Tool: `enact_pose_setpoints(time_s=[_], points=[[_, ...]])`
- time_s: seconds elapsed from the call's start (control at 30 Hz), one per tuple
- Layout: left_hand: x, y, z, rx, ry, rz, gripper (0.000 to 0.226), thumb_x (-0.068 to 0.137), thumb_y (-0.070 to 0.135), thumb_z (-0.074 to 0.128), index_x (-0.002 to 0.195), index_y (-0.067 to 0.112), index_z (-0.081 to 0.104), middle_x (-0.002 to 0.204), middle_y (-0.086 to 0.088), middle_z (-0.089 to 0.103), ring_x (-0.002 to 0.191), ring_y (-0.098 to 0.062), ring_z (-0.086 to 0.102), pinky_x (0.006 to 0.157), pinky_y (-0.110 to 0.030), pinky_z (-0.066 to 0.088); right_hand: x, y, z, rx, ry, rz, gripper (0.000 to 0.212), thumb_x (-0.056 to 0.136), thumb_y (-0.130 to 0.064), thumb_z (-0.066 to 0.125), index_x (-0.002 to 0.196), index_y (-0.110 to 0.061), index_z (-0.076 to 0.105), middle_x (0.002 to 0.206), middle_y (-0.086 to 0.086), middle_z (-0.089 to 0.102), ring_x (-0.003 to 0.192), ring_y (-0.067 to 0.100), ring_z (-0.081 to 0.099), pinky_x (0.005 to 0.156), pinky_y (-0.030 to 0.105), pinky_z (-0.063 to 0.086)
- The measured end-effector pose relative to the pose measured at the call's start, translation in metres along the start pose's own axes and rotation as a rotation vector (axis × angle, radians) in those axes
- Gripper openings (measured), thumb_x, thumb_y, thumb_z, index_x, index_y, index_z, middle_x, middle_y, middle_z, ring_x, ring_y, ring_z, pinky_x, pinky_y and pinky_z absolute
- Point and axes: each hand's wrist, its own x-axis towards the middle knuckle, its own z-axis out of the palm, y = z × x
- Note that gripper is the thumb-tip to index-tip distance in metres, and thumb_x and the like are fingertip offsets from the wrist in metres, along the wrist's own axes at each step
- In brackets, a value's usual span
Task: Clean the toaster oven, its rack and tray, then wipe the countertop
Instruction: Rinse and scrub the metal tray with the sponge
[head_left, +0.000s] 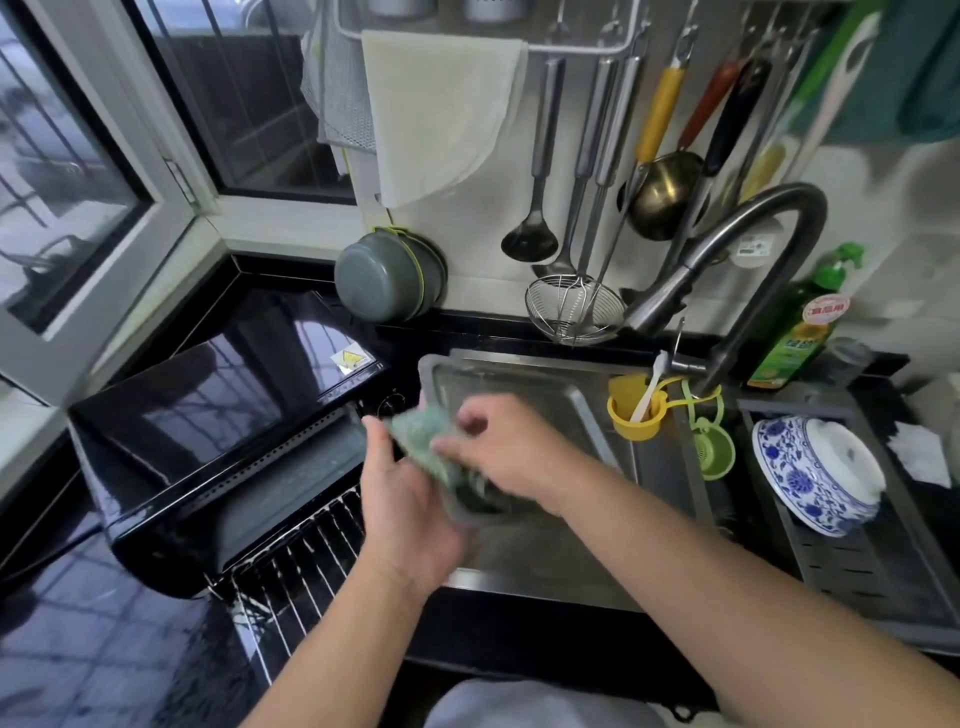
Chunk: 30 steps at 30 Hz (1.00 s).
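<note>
Standing tilted in the steel sink (670, 467), leaning toward its left edge: grey rectangular metal tray (524, 384). Gripping a crumpled green cleaning cloth (431, 441) together against the tray's near left corner: left hand (405, 509) and right hand (493, 447), blurred. Sitting on the black countertop's (104, 649) left side: glossy black toaster oven (218, 415), wire rack (301, 561) lying at its front.

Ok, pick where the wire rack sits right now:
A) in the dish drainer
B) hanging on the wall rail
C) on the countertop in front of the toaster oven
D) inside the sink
C: the wire rack lies on the countertop in front of the toaster oven, left of the sink.
</note>
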Motion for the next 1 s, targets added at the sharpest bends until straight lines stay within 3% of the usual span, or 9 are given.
enact_pose_setpoints(time_s=[0.1,0.23,0.4,0.43,0.57,0.73,0.87,0.9,1.0], points=[[0.003,0.007,-0.002,-0.01,0.015,0.051,0.075,0.093,0.081,0.026,0.144,0.037,0.059,0.142,-0.011,0.063,0.12,-0.032,0.068,0.1,-0.05,0.053,-0.026,0.007,0.0,-0.072,-0.298,0.056,0.025,0.081,-0.035,0.081,0.078,-0.016,0.065,0.063,-0.006,0.059,0.052,0.008,0.049,0.049,0.022,0.039],[0.001,-0.006,0.001,0.029,0.039,-0.043,0.085,0.095,0.081,0.025,0.148,0.022,0.056,0.145,-0.019,0.059,0.133,-0.038,0.058,0.117,-0.059,0.034,0.009,0.001,-0.007,-0.029,0.028,0.074,0.033,0.083,-0.044,0.077,0.085,-0.013,0.067,0.071,-0.003,0.064,0.062,0.011,0.053,0.059,0.028,0.04],[0.004,0.005,0.0,-0.007,0.045,0.058,0.073,0.094,0.08,0.025,0.143,0.038,0.059,0.144,-0.01,0.062,0.129,-0.033,0.062,0.108,-0.052,0.045,-0.024,0.013,-0.005,-0.065,-0.333,0.079,0.026,0.08,-0.038,0.081,0.081,-0.017,0.066,0.073,0.004,0.068,0.06,0.013,0.055,0.059,0.031,0.046],[0.004,0.003,0.0,0.001,0.048,0.05,0.072,0.095,0.08,0.025,0.141,0.038,0.062,0.142,-0.01,0.063,0.128,-0.033,0.063,0.107,-0.053,0.045,-0.023,0.013,-0.005,-0.03,-0.324,0.106,0.027,0.081,-0.04,0.08,0.08,-0.017,0.065,0.072,0.006,0.067,0.059,0.015,0.055,0.057,0.032,0.046],[0.002,-0.011,0.004,0.012,0.083,-0.007,0.082,0.095,0.08,0.024,0.142,0.024,0.062,0.141,-0.017,0.063,0.129,-0.038,0.061,0.116,-0.058,0.036,0.01,0.001,-0.001,-0.043,0.072,0.092,0.032,0.088,-0.044,0.071,0.081,-0.014,0.065,0.071,0.003,0.064,0.062,0.013,0.053,0.06,0.03,0.04],[0.004,0.002,-0.003,-0.084,0.051,0.052,0.076,0.094,0.081,0.024,0.141,0.035,0.062,0.142,-0.012,0.063,0.123,-0.033,0.065,0.107,-0.051,0.048,-0.022,0.008,-0.011,-0.203,-0.376,0.048,0.021,0.082,-0.039,0.079,0.086,-0.021,0.068,0.078,-0.004,0.067,0.068,0.012,0.059,0.065,0.033,0.05],[0.002,-0.013,0.002,-0.067,0.053,-0.029,0.083,0.095,0.08,0.025,0.147,0.023,0.057,0.144,-0.018,0.06,0.134,-0.039,0.057,0.12,-0.06,0.03,0.011,0.003,-0.01,-0.12,0.013,0.069,0.033,0.086,-0.047,0.073,0.084,-0.015,0.067,0.078,0.003,0.068,0.071,0.019,0.061,0.064,0.033,0.047],[0.002,-0.011,0.003,-0.091,0.053,-0.027,0.084,0.095,0.08,0.026,0.147,0.021,0.057,0.144,-0.02,0.06,0.133,-0.04,0.057,0.12,-0.059,0.03,0.012,0.003,-0.01,-0.117,0.012,0.052,0.032,0.085,-0.046,0.074,0.089,-0.015,0.067,0.081,0.0,0.068,0.074,0.017,0.062,0.066,0.031,0.047],[0.003,0.005,0.001,-0.135,0.073,0.053,0.075,0.096,0.078,0.029,0.142,0.03,0.062,0.142,-0.014,0.063,0.127,-0.035,0.063,0.11,-0.053,0.044,-0.016,0.007,-0.011,-0.202,-0.284,-0.02,0.027,0.083,-0.036,0.079,0.102,-0.021,0.067,0.085,-0.014,0.061,0.072,0.0,0.053,0.059,0.009,0.037]])
